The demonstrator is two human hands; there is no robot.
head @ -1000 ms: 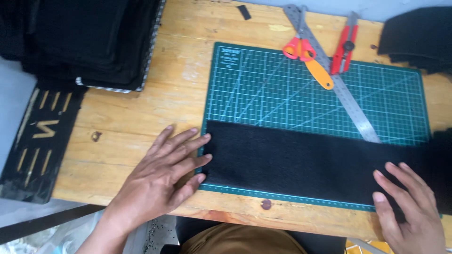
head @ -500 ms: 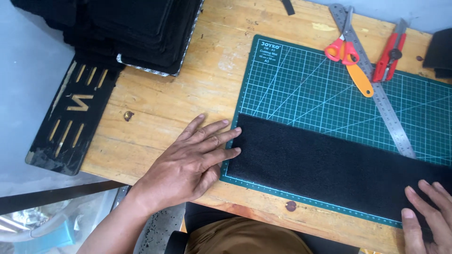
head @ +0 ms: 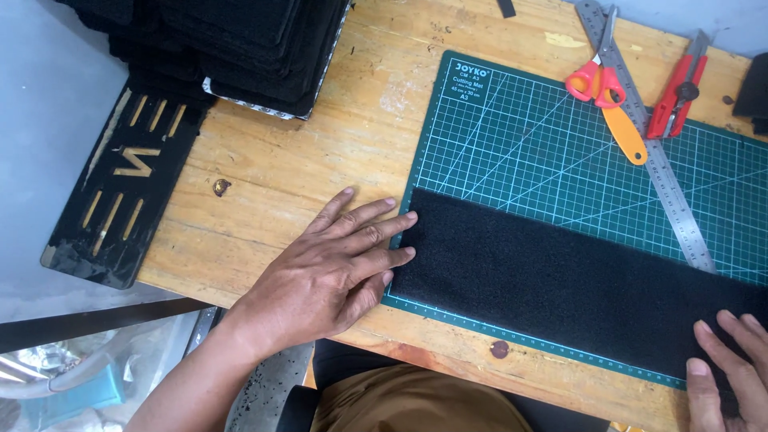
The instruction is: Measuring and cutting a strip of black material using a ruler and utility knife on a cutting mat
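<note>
Fabric, a long black strip (head: 576, 280), lies across the near part of our green cutting mat (head: 528, 136) on the wooden table (head: 320, 152). Our left hand (head: 336, 272) rests flat and open, grasping nothing, fingertips touching the strip's left end. Our right hand (head: 728, 376) presses flat on its right end, fingers spread, also gripping nothing. Orange-handled scissors (head: 612, 104), a steel ruler (head: 648, 136) and a red cutter (head: 676, 84) lie at the mat's far side, with stacked black fabric (head: 240, 40) far left
</note>
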